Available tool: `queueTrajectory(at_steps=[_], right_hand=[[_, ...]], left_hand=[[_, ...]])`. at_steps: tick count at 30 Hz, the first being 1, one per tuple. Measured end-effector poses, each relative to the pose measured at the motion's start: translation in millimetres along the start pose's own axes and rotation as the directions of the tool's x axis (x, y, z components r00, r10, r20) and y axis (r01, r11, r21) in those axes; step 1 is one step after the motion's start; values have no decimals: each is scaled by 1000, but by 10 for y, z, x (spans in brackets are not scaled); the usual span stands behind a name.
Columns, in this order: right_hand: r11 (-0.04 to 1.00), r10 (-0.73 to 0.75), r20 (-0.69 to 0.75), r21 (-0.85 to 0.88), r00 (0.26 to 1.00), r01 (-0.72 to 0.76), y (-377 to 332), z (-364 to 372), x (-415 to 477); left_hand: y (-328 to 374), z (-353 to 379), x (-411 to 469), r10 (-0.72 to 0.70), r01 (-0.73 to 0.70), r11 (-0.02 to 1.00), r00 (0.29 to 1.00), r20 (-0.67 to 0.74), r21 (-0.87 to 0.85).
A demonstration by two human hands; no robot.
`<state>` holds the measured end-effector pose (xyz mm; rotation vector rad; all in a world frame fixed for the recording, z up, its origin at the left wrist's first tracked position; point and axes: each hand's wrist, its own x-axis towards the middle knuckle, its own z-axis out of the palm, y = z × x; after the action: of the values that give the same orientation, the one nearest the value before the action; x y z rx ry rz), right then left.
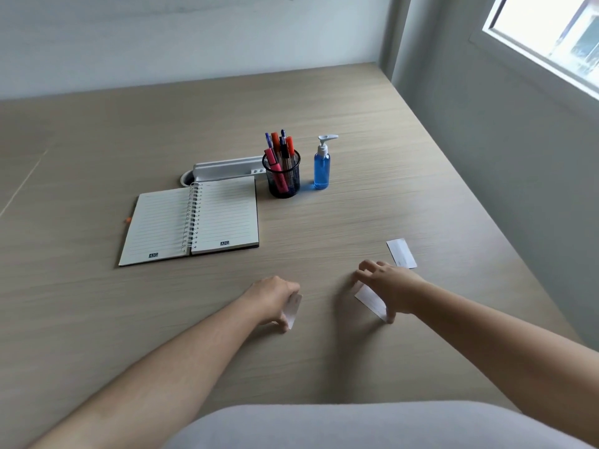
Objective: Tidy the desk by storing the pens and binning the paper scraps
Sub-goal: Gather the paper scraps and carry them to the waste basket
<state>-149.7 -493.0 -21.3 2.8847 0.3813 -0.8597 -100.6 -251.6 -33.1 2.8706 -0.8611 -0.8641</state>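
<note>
Grey fabric (356,426), blurred and out of focus, fills the bottom edge of the head view, and two bare forearms are stretched forward from it over the table (372,140). A small white paper scrap (292,311) is pinched in the left hand (275,299), whose fingers are curled closed around it just above the wood. A second paper scrap (371,301) is covered by the right hand (387,288); the fingers are spread over it, with the thumb set at its near corner and the fingertips at its far end, but whether it is already gripped cannot be told. A third paper scrap (401,253) is left lying flat on the table just beyond the right hand, close to the knuckles and apart from them.

Farther back, near the middle of the table, pens (280,150) in red, pink and blue are stood upright in a black mesh pen holder (283,181). A blue pump bottle (322,166) with a white nozzle is placed just to the right of it. An open spiral notebook (191,222) with lined pages is laid flat to the left of the holder, and a white cable tray (227,170) is seen directly behind the notebook. A window (551,30) is set in the wall at the upper right.
</note>
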Motion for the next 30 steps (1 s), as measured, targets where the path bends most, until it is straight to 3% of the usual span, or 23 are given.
queueTrajectory(at_steps=[3, 7, 9, 11, 12, 13, 15, 18, 20, 24, 28, 30], right_hand=[[997, 8, 22, -81, 1000, -6, -64, -32, 45], [993, 18, 43, -118, 999, -13, -94, -50, 115], [999, 25, 32, 19, 999, -26, -32, -39, 121], [938, 84, -28, 339, 996, -70, 52, 28, 92], [829, 152, -54, 551, 987, -98, 80, 65, 60], [652, 208, -53, 752, 977, -98, 88, 107, 22], [273, 245, -49, 962, 968, -20, 69, 158, -43], [-102, 235, -61, 991, 970, 87, -64, 111, -80], [-206, 312, -44, 972, 949, 112, -131, 42, -34], [-165, 502, -49, 975, 864, 151, -163, 20, 99], [-131, 518, -76, 977, 852, 167, -149, 25, 143], [-40, 553, -107, 987, 826, 154, -34, 4, 171]], left_hand=[[-61, 33, 39, -92, 80, 957, 995, -27, -280], [-92, -61, 62, -193, 147, 680, 981, 18, -718], [-80, -81, 55, -187, 143, 521, 981, 51, -842], [-61, -62, 51, -191, 142, 403, 979, 68, -904], [-55, -46, 59, -199, 145, 359, 977, 76, -922], [-46, -29, 72, -206, 149, 322, 975, 85, -935], [4, -17, 110, -217, 162, 257, 970, 107, -953], [146, -59, 184, -166, 178, 186, 975, 148, -966], [260, -117, 223, -78, 175, 155, 983, 164, -972], [432, -218, 269, 48, 122, 166, 990, 131, -979], [545, -222, 358, -62, 50, 261, 997, 35, -964], [552, -232, 407, -84, 47, 272, 996, 25, -961]])
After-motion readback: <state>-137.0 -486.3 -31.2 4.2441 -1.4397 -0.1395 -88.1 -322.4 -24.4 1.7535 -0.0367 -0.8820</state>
